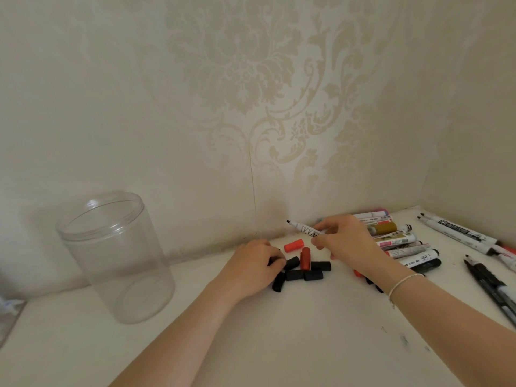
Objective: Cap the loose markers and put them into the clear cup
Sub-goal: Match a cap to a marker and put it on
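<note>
My right hand (344, 241) holds an uncapped white marker (303, 228), its black tip pointing left above the table. My left hand (255, 263) pinches a black cap (275, 260) at the edge of a small heap of loose caps (303, 270), several black and two red (294, 245). The clear cup (114, 255) stands upright and empty at the left, well apart from both hands. A pile of markers (399, 241) lies behind my right hand against the wall.
More uncapped markers lie at the far right: two white ones (458, 231) near the corner and dark ones (491, 286) by the edge. The wallpapered wall closes the back and right side. A clear object (7, 317) sits at the left edge.
</note>
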Demonstrator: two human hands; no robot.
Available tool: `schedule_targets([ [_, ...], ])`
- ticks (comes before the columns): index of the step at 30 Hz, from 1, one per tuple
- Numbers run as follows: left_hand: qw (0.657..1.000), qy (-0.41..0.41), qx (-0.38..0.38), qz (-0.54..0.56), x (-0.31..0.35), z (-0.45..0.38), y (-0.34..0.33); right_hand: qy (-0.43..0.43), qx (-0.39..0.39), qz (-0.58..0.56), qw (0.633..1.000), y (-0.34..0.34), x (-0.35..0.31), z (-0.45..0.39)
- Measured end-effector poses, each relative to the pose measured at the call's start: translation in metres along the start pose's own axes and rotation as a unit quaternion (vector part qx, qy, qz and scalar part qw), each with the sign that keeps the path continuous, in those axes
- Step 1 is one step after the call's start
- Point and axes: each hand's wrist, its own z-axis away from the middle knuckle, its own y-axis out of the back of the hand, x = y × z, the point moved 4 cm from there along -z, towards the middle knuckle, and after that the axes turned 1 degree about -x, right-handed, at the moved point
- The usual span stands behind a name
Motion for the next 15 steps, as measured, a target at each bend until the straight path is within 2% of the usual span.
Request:
schedule_targets([
  [5,0.999,0.004,0.042,0.002,0.008,-0.005,-0.003,0.001,0.004,0.001,1.000,0.001,0.000,0.000],
  [10,0.994,0.017,0.054,0.094,0.010,-0.007,-0.005,-0.003,0.003,-0.004,1.000,0.002,0.001,0.000],
  [13,0.992,0.053,0.092,0.071,-0.003,-0.006,0.005,-0.009,0.008,-0.014,1.000,0.003,0.002,0.000],
  [15,0.992,0.086,0.086,0.045,-0.016,-0.004,0.013,-0.013,0.009,-0.017,1.000,0.004,0.003,0.001],
])
